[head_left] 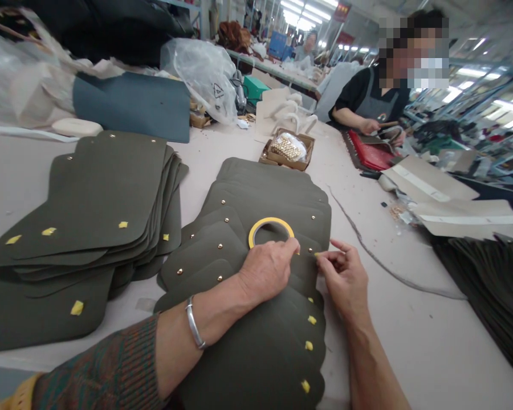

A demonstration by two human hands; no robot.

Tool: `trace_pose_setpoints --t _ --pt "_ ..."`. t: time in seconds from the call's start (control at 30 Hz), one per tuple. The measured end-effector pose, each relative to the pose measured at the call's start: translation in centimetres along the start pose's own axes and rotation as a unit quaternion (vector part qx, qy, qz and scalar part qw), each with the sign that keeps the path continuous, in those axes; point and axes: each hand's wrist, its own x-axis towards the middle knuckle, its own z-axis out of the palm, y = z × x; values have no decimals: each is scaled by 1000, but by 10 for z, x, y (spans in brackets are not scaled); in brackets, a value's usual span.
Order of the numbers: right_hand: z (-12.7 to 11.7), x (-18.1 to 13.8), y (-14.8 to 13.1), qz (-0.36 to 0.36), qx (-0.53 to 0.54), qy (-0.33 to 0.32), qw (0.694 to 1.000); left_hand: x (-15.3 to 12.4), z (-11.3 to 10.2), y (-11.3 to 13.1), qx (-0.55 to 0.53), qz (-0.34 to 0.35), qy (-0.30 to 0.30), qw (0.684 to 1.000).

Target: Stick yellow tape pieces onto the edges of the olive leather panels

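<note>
A fanned stack of dark olive leather panels (256, 341) with brass studs and small yellow tape squares lies in front of me. On it sits a roll of yellow tape (271, 223). My left hand (267, 270) rests closed against the roll's near edge, fingers curled onto the tape. My right hand (346, 276) is just to the right of it, thumb and fingers pinched on a small yellow tape end at the panel's edge. A silver bangle (194, 324) is on my left wrist.
A second stack of olive panels (89, 216) lies at the left. A small cardboard box of brass fittings (287, 149) stands behind. At the far right a person in a black top works on a red piece (370, 151). More dark panels (491, 285) lie at the right edge.
</note>
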Motion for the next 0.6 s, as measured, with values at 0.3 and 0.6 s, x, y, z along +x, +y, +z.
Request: trace_pose_setpoints --t 0.3,0.6 --pt "-2 11 7 -14 -51 -51 997 0 -2 0 20 -10 -22 1000" --pt "5 14 -6 -40 -141 -35 989 0 0 -1 28 1 -11 1000"
